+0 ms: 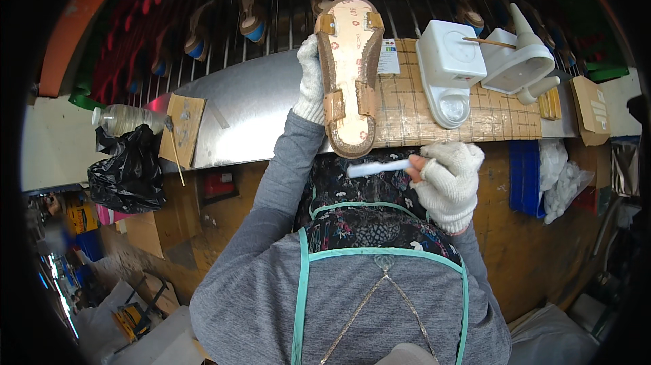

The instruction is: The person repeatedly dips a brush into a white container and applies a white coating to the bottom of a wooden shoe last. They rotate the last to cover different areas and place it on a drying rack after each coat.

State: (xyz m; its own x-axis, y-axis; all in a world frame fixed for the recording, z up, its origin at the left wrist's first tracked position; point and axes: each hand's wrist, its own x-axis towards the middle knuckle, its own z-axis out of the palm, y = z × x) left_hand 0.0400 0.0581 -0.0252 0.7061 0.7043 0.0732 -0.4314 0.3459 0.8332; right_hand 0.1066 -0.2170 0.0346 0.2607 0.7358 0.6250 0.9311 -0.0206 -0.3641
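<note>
A sandal in the making [352,87] is held upright over the bench edge, its pale underside facing me and tan strap ends folded onto it. Gripping it from the left is my left hand [310,83], in a white fingerless glove; its fingers are partly hidden behind the sandal. My right hand [451,185], gloved the same way, is closed on a slim white-handled tool [380,167], possibly a brush, just below the sandal's lower end and apart from it. Beyond that hand stands a white plastic dispenser [451,60] with a small round cup.
Cardboard [400,121] covers part of the metal benchtop [237,107]. Another white container [515,70] with cone nozzles and a thin stick [488,42] are at right. Behind, several sandals sit on a barred rack [285,5]. A black plastic bag [129,175] hangs left; a blue crate [525,178] right.
</note>
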